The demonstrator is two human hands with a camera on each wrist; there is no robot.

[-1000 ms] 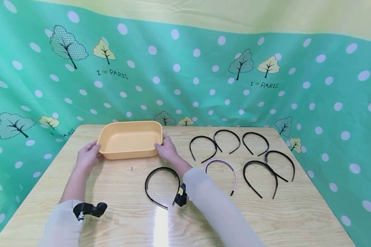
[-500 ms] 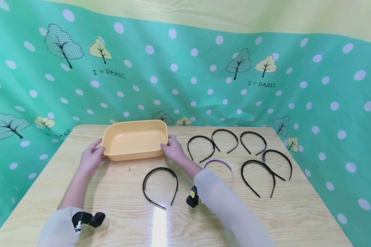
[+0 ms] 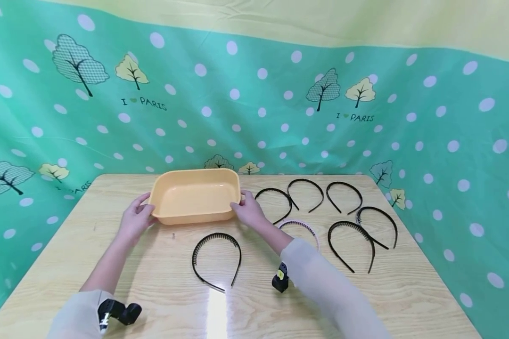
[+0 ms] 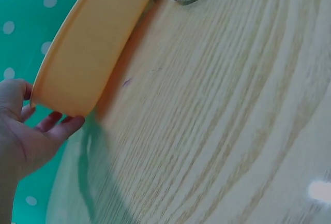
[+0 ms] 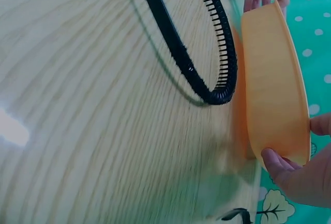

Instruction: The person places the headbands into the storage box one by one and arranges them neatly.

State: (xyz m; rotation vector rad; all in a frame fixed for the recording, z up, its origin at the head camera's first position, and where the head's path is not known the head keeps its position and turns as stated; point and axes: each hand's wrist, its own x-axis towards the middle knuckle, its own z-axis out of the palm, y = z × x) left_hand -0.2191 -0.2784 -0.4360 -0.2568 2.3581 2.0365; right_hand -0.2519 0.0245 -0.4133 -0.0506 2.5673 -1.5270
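Both hands hold an orange-yellow plastic basin [image 3: 195,218] at the back of the table, with nothing seen inside it. My left hand [image 3: 135,219] grips its left end, thumb at the rim and fingers under the side, as the left wrist view of the basin [image 4: 93,43] shows. On the opposite end my right hand [image 3: 253,212] pinches the rim and wall between thumb and fingers. Whether the basin's bottom touches the table is hard to tell. A black toothed headband [image 3: 216,235] lies in front of the basin, its open ends toward me.
Several more headbands lie on the right of the wooden table [image 3: 161,282], among them a pink one [image 3: 299,222] partly behind the right arm and a black one [image 3: 352,223]. A green dotted cloth [image 3: 237,117] hangs along the back and sides.
Both hands have shifted the basin to the right along the back of the table, nearer the headbands there. The headbands have stayed in place, while the head view has turned slightly.
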